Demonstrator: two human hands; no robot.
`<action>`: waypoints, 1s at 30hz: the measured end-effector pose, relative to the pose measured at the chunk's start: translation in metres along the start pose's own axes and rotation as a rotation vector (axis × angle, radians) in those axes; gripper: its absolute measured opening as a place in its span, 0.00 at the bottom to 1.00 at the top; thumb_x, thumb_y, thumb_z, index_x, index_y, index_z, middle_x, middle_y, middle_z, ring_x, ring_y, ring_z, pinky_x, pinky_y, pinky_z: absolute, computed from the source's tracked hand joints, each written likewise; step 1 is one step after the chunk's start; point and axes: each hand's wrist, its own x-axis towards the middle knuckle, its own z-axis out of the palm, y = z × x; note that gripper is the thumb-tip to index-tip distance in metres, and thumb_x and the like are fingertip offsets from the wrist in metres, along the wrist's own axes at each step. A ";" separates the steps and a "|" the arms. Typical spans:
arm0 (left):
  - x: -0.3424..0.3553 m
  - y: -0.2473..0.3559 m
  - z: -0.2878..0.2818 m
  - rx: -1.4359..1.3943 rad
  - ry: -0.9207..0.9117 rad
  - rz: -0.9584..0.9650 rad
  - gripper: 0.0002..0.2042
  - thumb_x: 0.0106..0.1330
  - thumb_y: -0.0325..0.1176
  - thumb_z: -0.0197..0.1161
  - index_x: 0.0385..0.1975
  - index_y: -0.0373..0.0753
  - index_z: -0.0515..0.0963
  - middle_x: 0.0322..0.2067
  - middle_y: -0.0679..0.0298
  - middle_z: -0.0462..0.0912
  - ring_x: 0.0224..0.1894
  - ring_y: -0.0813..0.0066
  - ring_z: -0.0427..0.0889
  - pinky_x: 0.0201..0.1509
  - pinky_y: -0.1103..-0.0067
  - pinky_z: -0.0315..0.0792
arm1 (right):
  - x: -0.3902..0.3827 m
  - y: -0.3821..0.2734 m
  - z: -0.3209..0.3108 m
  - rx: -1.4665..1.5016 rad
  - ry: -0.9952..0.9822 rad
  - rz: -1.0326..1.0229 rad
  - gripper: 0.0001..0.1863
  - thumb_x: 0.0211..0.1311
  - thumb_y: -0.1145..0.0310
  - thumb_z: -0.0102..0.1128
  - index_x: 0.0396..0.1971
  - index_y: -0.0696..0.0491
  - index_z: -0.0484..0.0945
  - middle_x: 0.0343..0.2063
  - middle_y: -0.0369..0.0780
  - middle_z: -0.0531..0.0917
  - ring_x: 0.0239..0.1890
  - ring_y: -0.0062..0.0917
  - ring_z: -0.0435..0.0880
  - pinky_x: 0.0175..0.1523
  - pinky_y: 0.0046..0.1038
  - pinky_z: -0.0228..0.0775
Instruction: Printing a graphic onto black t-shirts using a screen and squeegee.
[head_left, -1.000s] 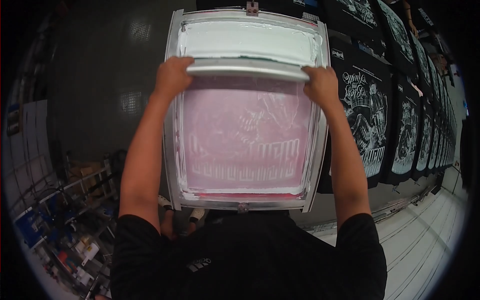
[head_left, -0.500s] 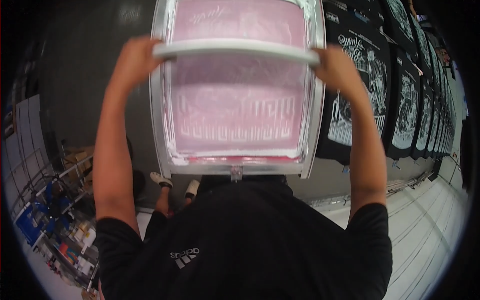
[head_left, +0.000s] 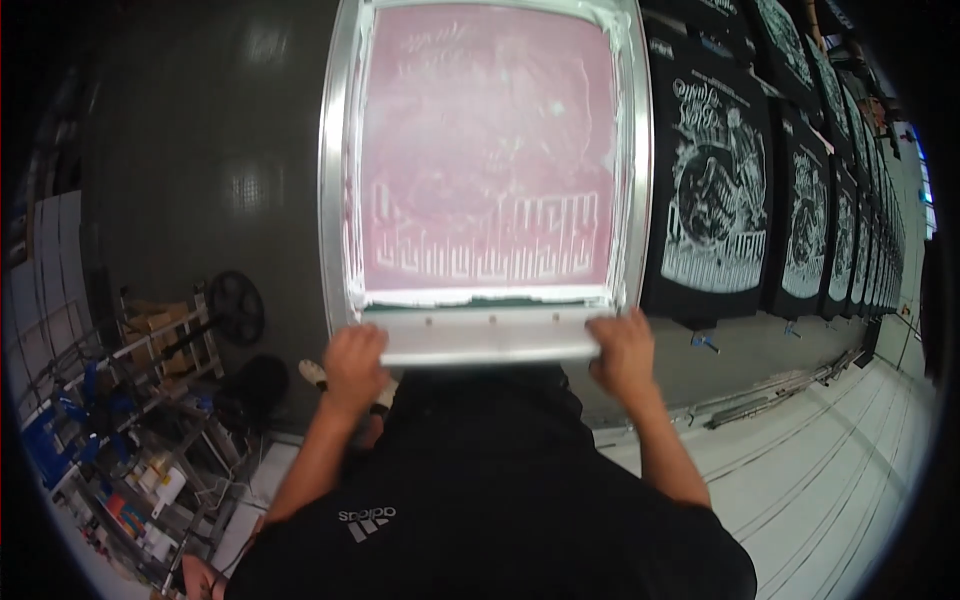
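Hands, left (head_left: 352, 362) and right (head_left: 622, 352), grip squeegee (head_left: 488, 340) ends at near edge of pink printing screen (head_left: 488, 150).

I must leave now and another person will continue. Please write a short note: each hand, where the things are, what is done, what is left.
Left hand and right hand both grip the squeegee, one at each end.
The squeegee sits at the near edge of the pink screen, inside its metal frame.
Done: squeegee pulled to the near end.
Left: judging by position, lift the screen and check the print.
Printed black shirts lie to the right.
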 end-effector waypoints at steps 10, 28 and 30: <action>0.275 -0.127 0.021 0.111 0.031 -0.085 0.17 0.46 0.25 0.62 0.39 0.44 0.83 0.37 0.54 0.84 0.42 0.52 0.82 0.45 0.62 0.77 | 0.252 0.082 -0.044 -0.190 0.249 0.045 0.24 0.35 0.76 0.63 0.41 0.48 0.85 0.28 0.44 0.83 0.36 0.40 0.81 0.46 0.39 0.74; 0.129 -0.046 -0.047 -0.089 -0.270 -0.114 0.17 0.40 0.23 0.71 0.34 0.38 0.82 0.35 0.55 0.84 0.40 0.54 0.82 0.47 0.65 0.76 | 0.105 0.020 -0.082 -0.023 -0.246 0.022 0.24 0.40 0.76 0.65 0.44 0.49 0.83 0.33 0.45 0.82 0.43 0.41 0.81 0.56 0.42 0.72; 0.071 -0.012 -0.041 -0.113 -0.262 -0.124 0.20 0.36 0.21 0.68 0.35 0.37 0.79 0.35 0.55 0.82 0.41 0.54 0.80 0.46 0.65 0.76 | 0.045 0.009 -0.050 -0.001 -0.094 -0.013 0.21 0.36 0.77 0.63 0.38 0.51 0.83 0.30 0.43 0.85 0.41 0.39 0.82 0.60 0.46 0.68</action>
